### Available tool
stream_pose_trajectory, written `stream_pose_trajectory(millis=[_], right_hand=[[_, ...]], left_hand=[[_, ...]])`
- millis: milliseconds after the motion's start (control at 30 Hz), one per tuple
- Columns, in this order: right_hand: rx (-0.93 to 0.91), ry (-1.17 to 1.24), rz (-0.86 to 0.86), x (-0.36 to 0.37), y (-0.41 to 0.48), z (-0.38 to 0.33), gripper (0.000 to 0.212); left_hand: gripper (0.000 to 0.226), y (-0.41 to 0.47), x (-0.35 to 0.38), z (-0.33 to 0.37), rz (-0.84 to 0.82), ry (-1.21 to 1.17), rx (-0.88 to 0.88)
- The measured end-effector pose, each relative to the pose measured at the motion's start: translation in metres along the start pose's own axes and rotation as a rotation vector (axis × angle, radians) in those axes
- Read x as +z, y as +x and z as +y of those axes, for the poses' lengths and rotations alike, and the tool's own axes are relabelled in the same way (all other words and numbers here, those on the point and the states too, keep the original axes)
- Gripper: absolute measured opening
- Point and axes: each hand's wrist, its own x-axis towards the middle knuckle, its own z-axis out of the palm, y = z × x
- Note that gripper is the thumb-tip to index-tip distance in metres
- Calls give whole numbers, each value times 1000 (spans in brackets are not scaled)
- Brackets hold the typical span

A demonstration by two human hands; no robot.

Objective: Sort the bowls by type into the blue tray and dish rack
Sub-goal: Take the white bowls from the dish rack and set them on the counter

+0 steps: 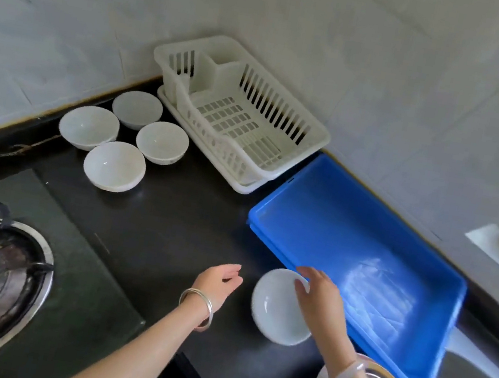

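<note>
The right hand (318, 299) is pinching a shallow white bowl (273, 316) by its rim beside the blue tray (336, 216). The left hand (219, 279) is hovering relaxed, holding nothing.

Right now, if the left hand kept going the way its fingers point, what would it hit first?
Probably the near wall of the blue tray: the left hand points across the black counter towards it, passing beside the white bowl. Its height is unclear, so it might clear the rim.
</note>
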Motion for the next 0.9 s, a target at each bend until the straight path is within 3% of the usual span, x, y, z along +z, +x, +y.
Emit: stream_pose_trajectory(millis=[200,367,500,600,900], right_hand=[[97,16,2,1,-23,37,39],[200,72,65,6,-26,40,19],[222,49,109,4,-22,37,12],[198,50,98,-1,-21,38,10],[226,349,114,-22,-26,49,10]], left_hand=[[48,-13,42,-3,2,308,76],[49,-17,49,-8,35,323,94],[52,-16,49,-14,-17,189,77],[50,-15,50,-18,-83,-94,-20],[43,-15,55,-18,-109,-487,-173]])
